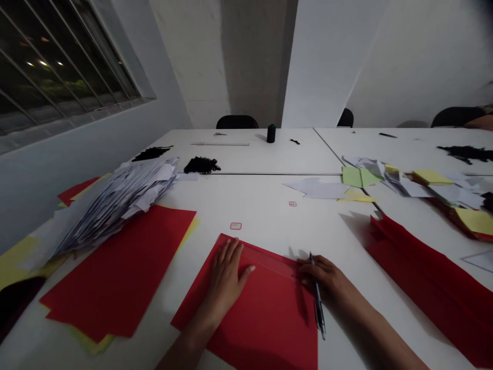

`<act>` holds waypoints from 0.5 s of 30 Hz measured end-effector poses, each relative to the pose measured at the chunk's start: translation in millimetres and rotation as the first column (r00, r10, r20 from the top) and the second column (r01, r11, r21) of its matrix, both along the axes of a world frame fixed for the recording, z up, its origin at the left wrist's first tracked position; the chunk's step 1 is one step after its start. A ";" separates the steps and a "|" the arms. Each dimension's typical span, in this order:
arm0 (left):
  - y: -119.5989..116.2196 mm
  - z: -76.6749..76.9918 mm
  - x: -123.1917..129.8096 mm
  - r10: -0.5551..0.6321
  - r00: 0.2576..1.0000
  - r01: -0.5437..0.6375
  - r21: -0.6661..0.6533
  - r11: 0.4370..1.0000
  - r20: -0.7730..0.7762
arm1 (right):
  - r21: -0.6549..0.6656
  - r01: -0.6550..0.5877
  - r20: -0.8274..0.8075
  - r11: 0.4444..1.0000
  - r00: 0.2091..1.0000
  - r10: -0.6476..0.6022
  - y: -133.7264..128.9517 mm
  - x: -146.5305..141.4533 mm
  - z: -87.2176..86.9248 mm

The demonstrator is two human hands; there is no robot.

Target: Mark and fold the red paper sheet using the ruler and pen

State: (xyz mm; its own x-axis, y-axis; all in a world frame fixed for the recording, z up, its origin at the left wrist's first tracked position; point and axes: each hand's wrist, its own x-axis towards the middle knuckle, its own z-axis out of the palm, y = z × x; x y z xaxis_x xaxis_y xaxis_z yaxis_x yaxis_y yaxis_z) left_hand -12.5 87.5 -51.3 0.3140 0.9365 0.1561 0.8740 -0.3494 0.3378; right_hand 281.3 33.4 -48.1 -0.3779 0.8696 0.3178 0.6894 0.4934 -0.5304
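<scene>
A red sheet of paper lies on the white table in front of me. My left hand rests flat on its upper left part, with the fingers stretched out and the thumb apart. Along the sheet's top edge runs a see-through strip that looks like a clear ruler. At the upper right corner, my right hand has its fingers curled around a pen. The pen slants, one end pointing down towards me, and the fingertips touch the strip's right end.
On the left, more red sheets lie beside a leaning pile of white papers. A folded red sheet stands at right. Beyond are black cord bundles, a black thread spool, and loose green paper.
</scene>
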 end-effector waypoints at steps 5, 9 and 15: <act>2.5 -0.7 0.2 -0.002 0.999 0.003 0.023 1.000 -0.036 | -0.052 0.061 -0.066 0.997 0.996 -0.065 1.5 6.1 3.6; 5.7 -5.5 -0.7 -0.015 0.999 0.017 0.050 0.999 -0.043 | -0.121 0.144 -0.100 0.982 0.983 -0.156 2.9 15.7 2.1; 7.4 -5.8 0.1 -0.017 0.999 0.022 0.091 0.996 -0.050 | -0.248 0.194 -0.190 0.949 0.951 -0.244 1.9 26.3 7.5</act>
State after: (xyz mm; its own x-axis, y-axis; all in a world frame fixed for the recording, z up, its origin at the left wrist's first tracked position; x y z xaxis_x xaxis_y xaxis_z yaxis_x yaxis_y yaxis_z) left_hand -12.4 94.9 -57.1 0.3414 0.9127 0.2246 0.8816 -0.3938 0.2602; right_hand 307.6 35.3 -40.6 -0.1139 0.9808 0.1581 0.6239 0.1945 -0.7570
